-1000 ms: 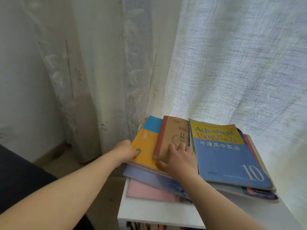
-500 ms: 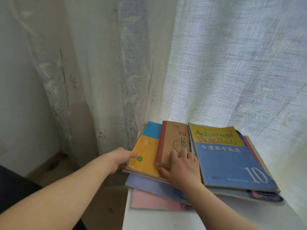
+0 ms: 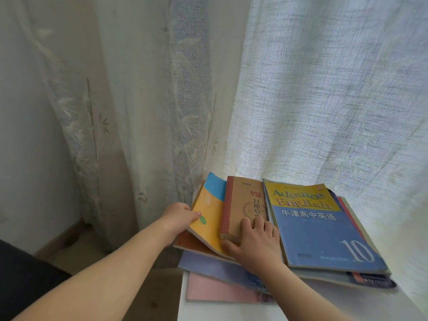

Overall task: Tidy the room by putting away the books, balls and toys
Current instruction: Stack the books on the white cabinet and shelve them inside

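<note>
A: Support surface?

B: Flat white tabletop, corner and left edge in view, sheer curtain behind.

A: Directly on it?

B: Thin pink softcover book, flat, at the tabletop's left edge, bottom of the pile. A lavender-blue softcover lies over it, overhanging that edge. To the right of the pink book, a dark-covered paperback; contact with the tabletop unclear.

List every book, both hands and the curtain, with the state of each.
Yellow book: left edge lifted, gripped by left hand.
Brown book: closed, flat under right hand.
Advance English book: closed, topmost on the right.
Pink book: bottom, overhanging white table.
Curtain: drawn shut.
</note>
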Demonstrator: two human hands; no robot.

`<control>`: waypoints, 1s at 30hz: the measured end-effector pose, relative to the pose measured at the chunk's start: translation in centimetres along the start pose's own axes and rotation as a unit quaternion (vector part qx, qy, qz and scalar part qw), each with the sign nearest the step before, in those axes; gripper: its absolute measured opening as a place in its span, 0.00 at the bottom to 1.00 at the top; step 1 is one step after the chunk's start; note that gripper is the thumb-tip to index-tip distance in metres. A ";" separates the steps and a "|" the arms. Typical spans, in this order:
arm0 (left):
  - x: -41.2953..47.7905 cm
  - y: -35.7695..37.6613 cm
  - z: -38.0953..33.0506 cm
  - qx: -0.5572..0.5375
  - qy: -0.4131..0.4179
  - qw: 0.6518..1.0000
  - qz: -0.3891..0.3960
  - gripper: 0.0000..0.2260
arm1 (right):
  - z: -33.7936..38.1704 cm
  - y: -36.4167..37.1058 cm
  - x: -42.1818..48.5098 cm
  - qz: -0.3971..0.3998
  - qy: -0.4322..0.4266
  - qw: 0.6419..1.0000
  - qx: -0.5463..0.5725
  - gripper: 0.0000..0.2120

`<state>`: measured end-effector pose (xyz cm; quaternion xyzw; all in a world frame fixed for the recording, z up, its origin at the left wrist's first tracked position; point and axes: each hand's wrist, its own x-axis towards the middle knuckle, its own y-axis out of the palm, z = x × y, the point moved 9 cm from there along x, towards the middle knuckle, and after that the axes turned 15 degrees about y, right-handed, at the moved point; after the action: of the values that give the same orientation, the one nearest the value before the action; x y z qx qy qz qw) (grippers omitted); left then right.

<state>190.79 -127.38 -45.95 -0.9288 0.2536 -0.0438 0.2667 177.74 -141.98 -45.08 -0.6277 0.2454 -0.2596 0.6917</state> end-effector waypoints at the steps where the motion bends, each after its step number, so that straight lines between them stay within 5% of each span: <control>1: 0.1 0.0 0.2 -0.006 -0.010 1.000 0.004 0.09 | 0.5 0.1 0.0 0.008 -0.003 1.000 0.012 0.29; 6: -0.8 1.1 2.3 -0.097 -0.099 0.989 0.044 0.15 | 4.4 0.9 -0.9 0.047 -0.096 0.994 0.017 0.32; 9: -0.3 1.0 1.5 -0.121 -0.060 0.990 0.043 0.07 | 5.1 1.4 -0.7 0.048 -0.086 0.995 0.005 0.31; 21: -0.6 1.0 -0.4 -0.189 0.004 0.981 0.050 0.13 | 5.0 1.7 0.1 0.099 -0.033 0.992 0.070 0.35; 30: -1.0 0.5 -1.8 -0.206 0.057 0.976 0.039 0.12 | 4.8 0.0 -0.4 0.033 -0.004 0.990 0.138 0.20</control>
<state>189.31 -128.10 -44.63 -0.9491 0.3081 -0.0331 0.0566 180.70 -138.16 -44.60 -0.5189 0.2251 -0.2649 0.7809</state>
